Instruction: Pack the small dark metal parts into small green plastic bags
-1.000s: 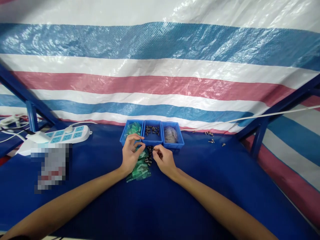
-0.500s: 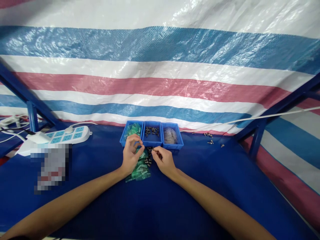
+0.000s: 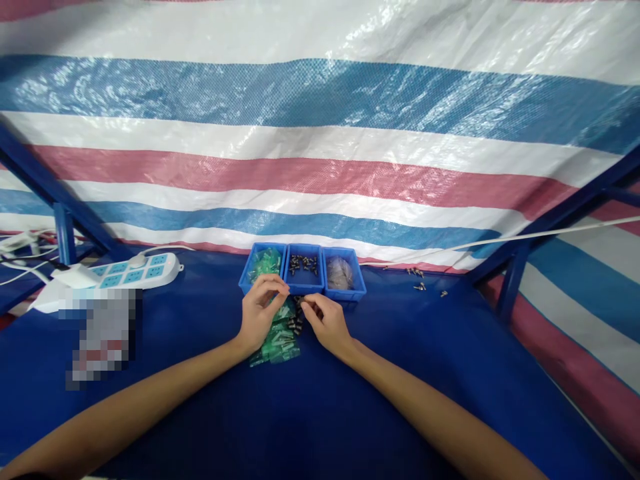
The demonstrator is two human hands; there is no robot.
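Note:
My left hand [image 3: 259, 313] is above the green plastic packets [image 3: 280, 347], its thumb and fingertips brought together; anything between them is too small to make out. My right hand [image 3: 327, 321] is closed in a pinch beside a pile of small dark metal fittings [image 3: 296, 325], and what its fingertips hold is hidden. Behind the hands, three blue bins stand in a row: the left bin [image 3: 244, 281] has green packets in it, the middle bin [image 3: 305, 289] more small dark fittings, and the right bin [image 3: 346, 294] a clear plastic bag [image 3: 340, 273].
A white power strip [image 3: 165, 270] with plugs and cables lies at the left, beside a pixelated patch. Several loose small metal parts [image 3: 420, 287] lie at the back right. Blue frame bars [image 3: 515, 280] flank the blue table [image 3: 310, 427], with a striped sheet [image 3: 320, 177] behind.
My left thumb and fingertips have come closer together, closing the gap between them. My right hand stays nearly in place. The bins and packets have not moved.

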